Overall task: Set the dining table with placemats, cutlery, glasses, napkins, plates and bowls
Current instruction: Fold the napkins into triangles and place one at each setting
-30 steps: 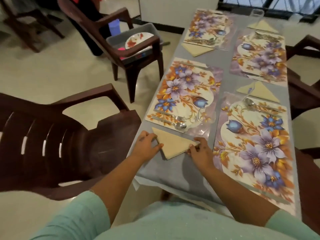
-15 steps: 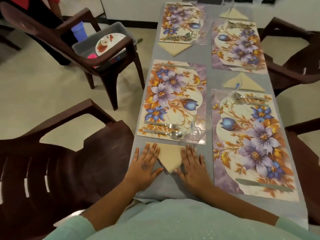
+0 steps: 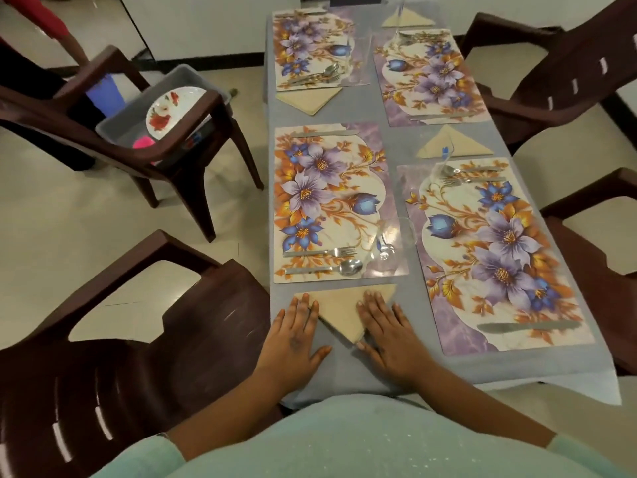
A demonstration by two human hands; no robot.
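From the head view, both hands lie flat, fingers straight: the left hand (image 3: 296, 334) and right hand (image 3: 386, 334) press the folded napkin (image 3: 344, 310) onto the worktop (image 3: 389, 143) just below the near placemat (image 3: 331, 201). Placemats, cutlery, glasses and napkins look set; plates (image 3: 174, 110) wait in a tub (image 3: 186, 75) on a chair, and bowls are not visible.

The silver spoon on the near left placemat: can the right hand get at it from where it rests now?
Probably yes. The right hand lies flat on the beige folded napkin, and the silver spoon lies just beyond it, uncovered. The clear glass stands to the spoon's right, off the direct path.
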